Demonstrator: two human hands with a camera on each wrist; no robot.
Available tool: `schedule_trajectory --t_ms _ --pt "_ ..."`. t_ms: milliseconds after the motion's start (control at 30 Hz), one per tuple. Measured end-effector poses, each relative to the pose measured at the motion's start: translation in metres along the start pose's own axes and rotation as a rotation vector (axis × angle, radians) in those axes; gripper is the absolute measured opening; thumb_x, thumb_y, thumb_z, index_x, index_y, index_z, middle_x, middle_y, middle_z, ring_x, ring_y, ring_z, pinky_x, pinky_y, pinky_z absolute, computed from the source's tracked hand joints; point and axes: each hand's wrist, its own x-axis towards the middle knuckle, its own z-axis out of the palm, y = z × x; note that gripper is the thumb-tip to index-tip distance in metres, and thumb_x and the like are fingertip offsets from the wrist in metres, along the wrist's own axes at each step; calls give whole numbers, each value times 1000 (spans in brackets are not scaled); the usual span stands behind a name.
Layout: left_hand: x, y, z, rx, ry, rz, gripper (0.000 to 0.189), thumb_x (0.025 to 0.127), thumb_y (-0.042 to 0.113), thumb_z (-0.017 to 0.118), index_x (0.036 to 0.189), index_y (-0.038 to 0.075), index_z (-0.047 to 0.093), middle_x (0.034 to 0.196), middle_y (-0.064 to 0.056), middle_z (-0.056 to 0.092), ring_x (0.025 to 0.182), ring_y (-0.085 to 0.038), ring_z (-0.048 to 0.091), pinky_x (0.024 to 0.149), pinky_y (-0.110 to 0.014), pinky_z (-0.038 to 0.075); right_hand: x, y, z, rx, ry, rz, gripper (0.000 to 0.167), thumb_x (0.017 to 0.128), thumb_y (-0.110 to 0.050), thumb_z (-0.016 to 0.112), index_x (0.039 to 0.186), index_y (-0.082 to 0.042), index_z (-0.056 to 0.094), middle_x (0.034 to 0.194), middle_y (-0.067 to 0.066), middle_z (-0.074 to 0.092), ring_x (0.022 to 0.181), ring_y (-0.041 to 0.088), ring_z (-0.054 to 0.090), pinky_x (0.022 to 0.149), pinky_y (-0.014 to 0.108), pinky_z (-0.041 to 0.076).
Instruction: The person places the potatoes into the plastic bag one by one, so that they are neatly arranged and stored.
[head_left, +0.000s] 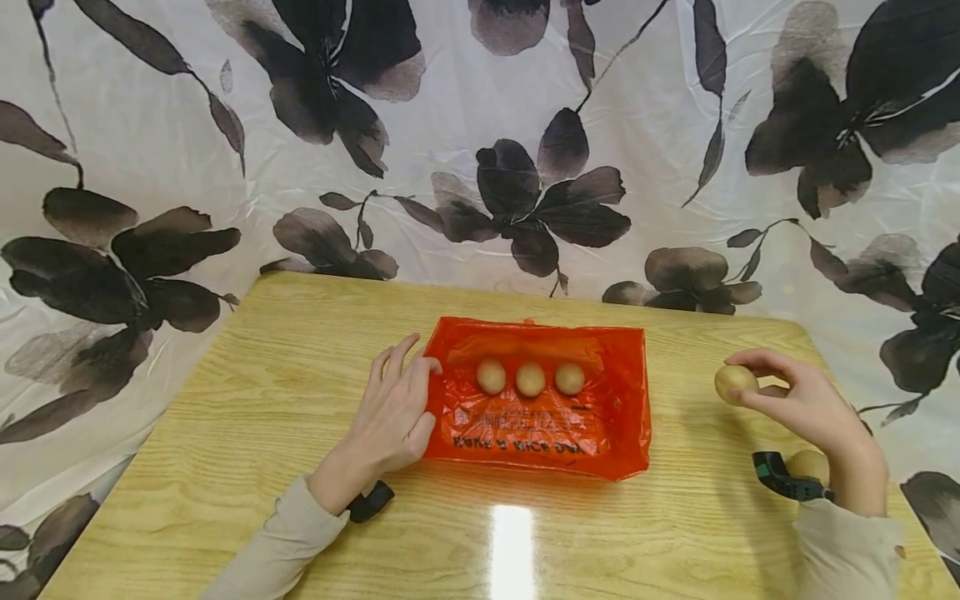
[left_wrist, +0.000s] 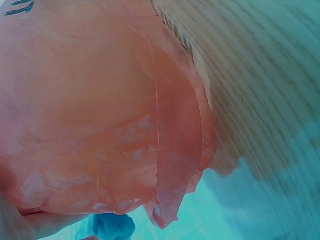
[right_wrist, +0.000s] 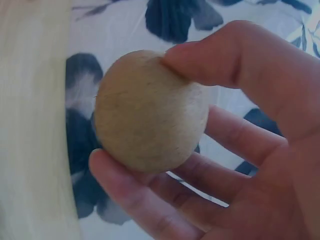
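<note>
A red bag (head_left: 628,408) between two hands, its long side running from left to right.
The left hand (head_left: 393,408) is nearer, finger hooked over the bag's end beside it. The right hand (head_left: 806,408), well apart from the opposite end, pinches a ball (head_left: 731,385); three balls (head_left: 530,380) sit inside the bag, another ball (head_left: 810,467) by the right wrist.

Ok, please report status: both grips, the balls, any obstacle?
Right grip pinching ball outside red bag. Left grip touching bag's left edge. Three balls inside. No obstacle seen between held ball and bag.
</note>
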Motion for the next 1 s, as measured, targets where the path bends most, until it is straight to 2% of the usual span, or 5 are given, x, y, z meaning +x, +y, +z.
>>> schedule_trajectory --t_ms 233,333,567,700,1000 --pt "1 1 1 -4 1 4 39 71 12 35 106 0 47 104 -14 57 139 -44 30 107 -61 22 4 -20 7 51 21 -50 40 84 -2 75 121 -2 62 114 -17 58 87 -1 63 69 14 51" --pt "1 1 1 -6 1 6 38 72 12 35 106 0 47 105 -14 57 139 -44 30 108 -62 22 6 -30 12 51 58 -92 40 81 1 77 119 -1 64 113 -17 60 87 -1 64 70 13 51" --pt "1 1 1 -11 -6 3 39 71 12 36 107 0 47 105 -14 57 139 -44 30 108 -62 21 13 -59 24 70 111 -182 41 74 9 78 112 -2 68 110 -3 66 95 3 60 75 11 50" --pt "1 2 1 -11 -7 2 39 71 12 35 107 0 47 105 -14 57 139 -44 29 108 -61 21 18 -77 27 15 90 -249 43 71 9 80 110 -6 69 106 -5 66 91 4 59 74 11 50" --pt "0 2 1 -11 -5 7 40 71 12 36 107 -1 48 106 -14 57 139 -44 30 107 -62 22 33 -109 28 -96 -16 -388 41 72 -1 83 108 -15 68 101 -7 66 81 6 59 71 15 51"
